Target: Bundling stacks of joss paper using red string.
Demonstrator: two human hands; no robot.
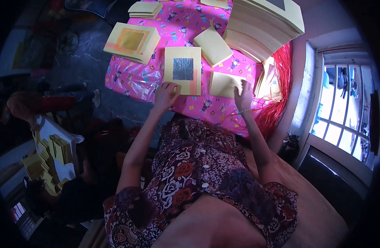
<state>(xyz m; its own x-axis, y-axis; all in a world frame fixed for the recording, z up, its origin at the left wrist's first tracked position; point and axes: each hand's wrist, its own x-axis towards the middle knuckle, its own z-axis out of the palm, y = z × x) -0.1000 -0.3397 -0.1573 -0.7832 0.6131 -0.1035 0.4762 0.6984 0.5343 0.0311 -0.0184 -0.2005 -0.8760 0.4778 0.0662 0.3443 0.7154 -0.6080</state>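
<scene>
A yellow paper sheet (169, 62) with a dark, shiny foil square and an orange-red mark lies at the middle of the pink table. At its lower left corner my left hand (166, 96) has its fingers bent and closed on the paper edge, where the corner seems to lift. To the right lies a plain yellow paper stack (224, 84). My right hand (243, 97) rests at that stack's right end, fingers fairly straight and apart, gripping nothing I can see. Another plain yellow stack (213, 46) sits tilted just beyond.
A tall stack of yellow paper (260, 31) rises at the far right. Gold-foil papers (131, 41) are piled at the left. Red strands (283, 78) hang along the table's right edge. A barred window (343, 109) is at right. People sit lower left near a white table (68, 159).
</scene>
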